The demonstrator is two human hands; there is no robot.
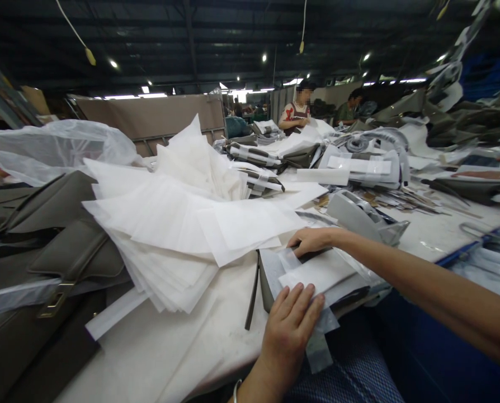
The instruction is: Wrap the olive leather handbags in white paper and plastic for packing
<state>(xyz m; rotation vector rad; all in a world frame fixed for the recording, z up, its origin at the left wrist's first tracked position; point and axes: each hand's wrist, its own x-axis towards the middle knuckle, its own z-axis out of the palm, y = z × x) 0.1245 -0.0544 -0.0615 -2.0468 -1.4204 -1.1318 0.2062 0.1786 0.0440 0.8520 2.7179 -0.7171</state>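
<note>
Closest of all was the worker's left hand (292, 327), fingers extended and lying flat across the white paper (319, 271) on a bundle (340, 286) at the near edge of the bench (233, 330). The right hand (311, 240) curled over the bundle's far side, its fingertips hidden, so I couldn't tell whether it pinched anything. The bundle looked light and fairly soft to me, its olive-grey body (266, 288) under smooth paper that would likely slide or crease. I'd have gripped that body at both ends, avoiding the loose translucent strip (319, 354).
</note>
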